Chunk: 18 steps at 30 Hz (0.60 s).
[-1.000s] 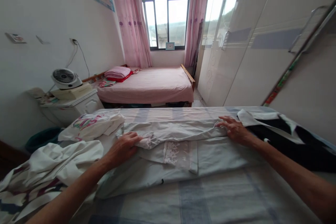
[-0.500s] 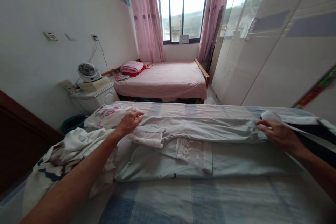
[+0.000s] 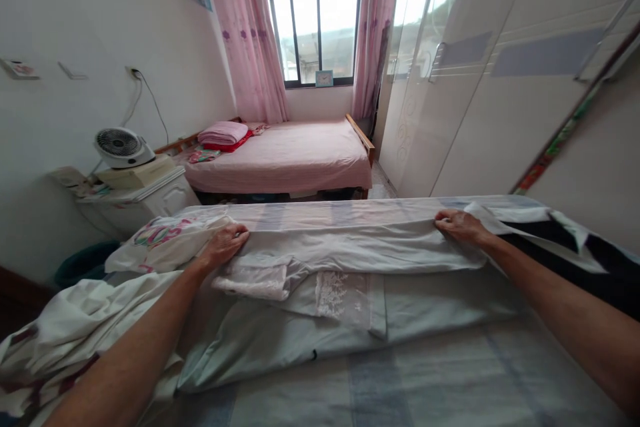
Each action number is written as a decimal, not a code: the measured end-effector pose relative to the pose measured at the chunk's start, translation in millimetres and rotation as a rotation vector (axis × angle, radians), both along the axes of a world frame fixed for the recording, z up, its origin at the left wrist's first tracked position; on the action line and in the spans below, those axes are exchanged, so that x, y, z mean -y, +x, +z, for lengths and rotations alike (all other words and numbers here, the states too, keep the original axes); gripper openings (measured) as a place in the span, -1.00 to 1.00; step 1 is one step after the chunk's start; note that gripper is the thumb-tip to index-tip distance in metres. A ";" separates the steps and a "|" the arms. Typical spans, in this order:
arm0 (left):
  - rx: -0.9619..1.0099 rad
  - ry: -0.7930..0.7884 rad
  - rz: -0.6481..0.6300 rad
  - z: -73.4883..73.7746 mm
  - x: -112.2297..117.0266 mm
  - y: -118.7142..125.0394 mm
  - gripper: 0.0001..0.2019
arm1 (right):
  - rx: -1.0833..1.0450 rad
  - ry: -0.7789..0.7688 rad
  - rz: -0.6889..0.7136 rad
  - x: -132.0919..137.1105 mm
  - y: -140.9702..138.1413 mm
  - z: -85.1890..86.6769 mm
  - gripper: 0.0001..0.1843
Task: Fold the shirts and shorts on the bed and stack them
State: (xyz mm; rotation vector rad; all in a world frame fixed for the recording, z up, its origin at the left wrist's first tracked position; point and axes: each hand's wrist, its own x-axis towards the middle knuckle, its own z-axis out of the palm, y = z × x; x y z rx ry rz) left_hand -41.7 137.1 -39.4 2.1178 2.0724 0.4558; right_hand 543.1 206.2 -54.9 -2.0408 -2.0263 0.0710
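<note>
The left hand (image 3: 225,245) and right hand (image 3: 460,225) each pinch the far edge of a pale garment (image 3: 360,250), grip closed. It lies across a blue-checked sheet (image 3: 380,383).

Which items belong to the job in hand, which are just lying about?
In use:
left hand and right hand, at the garment's far edge
pale lace-trimmed garment
checked sheet, beneath

Lying about:
crumpled white cloth
black-and-white garment
fan
clock

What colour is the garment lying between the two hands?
The garment is pale grey, nearly white; it shows best in the head view.
</note>
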 end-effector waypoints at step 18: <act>-0.086 0.172 -0.133 -16.0 27.4 -14.1 -0.44 | -0.016 -0.075 -0.207 17.2 3.6 25.7 -0.59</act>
